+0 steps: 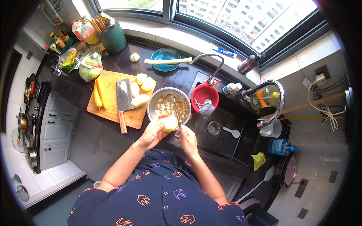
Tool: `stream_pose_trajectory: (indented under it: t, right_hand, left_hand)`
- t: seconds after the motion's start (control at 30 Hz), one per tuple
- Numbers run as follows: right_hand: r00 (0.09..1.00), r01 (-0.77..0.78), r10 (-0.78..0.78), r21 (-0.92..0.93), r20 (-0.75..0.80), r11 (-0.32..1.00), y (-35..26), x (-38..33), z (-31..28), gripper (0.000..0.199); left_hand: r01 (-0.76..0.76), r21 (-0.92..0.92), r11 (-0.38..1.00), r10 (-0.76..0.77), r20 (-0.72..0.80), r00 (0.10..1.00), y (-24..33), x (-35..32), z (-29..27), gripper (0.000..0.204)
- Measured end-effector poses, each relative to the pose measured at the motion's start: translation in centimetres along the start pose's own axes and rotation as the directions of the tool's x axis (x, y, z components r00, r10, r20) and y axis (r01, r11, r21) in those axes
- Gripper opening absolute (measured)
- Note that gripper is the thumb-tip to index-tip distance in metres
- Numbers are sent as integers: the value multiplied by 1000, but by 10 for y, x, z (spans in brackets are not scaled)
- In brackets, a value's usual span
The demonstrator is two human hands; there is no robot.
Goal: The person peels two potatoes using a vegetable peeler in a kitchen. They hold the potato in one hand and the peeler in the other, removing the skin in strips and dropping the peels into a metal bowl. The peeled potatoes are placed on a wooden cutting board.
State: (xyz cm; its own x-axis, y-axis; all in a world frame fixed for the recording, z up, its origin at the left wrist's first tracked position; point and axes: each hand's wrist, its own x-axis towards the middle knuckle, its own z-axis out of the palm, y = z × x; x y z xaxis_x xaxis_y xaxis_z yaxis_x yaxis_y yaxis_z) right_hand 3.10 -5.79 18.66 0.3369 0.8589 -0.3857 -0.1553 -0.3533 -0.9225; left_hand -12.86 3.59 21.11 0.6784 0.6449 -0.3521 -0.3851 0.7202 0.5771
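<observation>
My left hand (151, 132) is closed around a peeled, pale yellow potato (171, 122) at the near rim of a metal bowl (151, 101). In my right hand (187, 140) is a narrow knife (175, 106), its blade pointing away over the bowl, close against the potato's right side. Inside the bowl lie many small, pale chopped pieces (164, 104). Left of it, a wooden cutting board (132, 117) bears a cleaver (123, 94), several peeled potatoes (140, 100) and peeled carrots (100, 93).
A red basin (196, 92) holding a plastic bag stands right of the bowl, by the black sink (230, 145) with a white spoon (231, 132). Behind are a blue-green plate (160, 56) with a long pale stalk (169, 61) across it, garlic (134, 57) and bagged greens (90, 67).
</observation>
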Motion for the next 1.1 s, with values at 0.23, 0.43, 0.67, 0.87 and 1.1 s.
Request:
stream_pose_trajectory:
  t: [0.23,0.43,0.67,0.87,1.1]
  right_hand:
    - [971,187,-214,-222,-106,957,-18,-5,-8,40]
    - [926,278,-377,-620,-30,733,-39,-23,-17,43]
    - [819,408,-560,-814,125,414,-30,-22,-2,42]
    - [903,121,-417,-868,-105,481,-24,7,-21,47]
    - [962,117,-256,-701,-96,703,-52,-17,-15,47]
  left_hand:
    - [180,-76,981,-169,133,977,0,0,3,53]
    - [60,-96,994,-71,-122,990,-17,12,-39,41]
    - [-21,-1,1000,20,-296,955,-14,9,-21,30]
    - [-70,188,980,105,-185,977,-11,-1,-18,33]
    - [-146,324,935,227,-230,946,-19,12,-33,33]
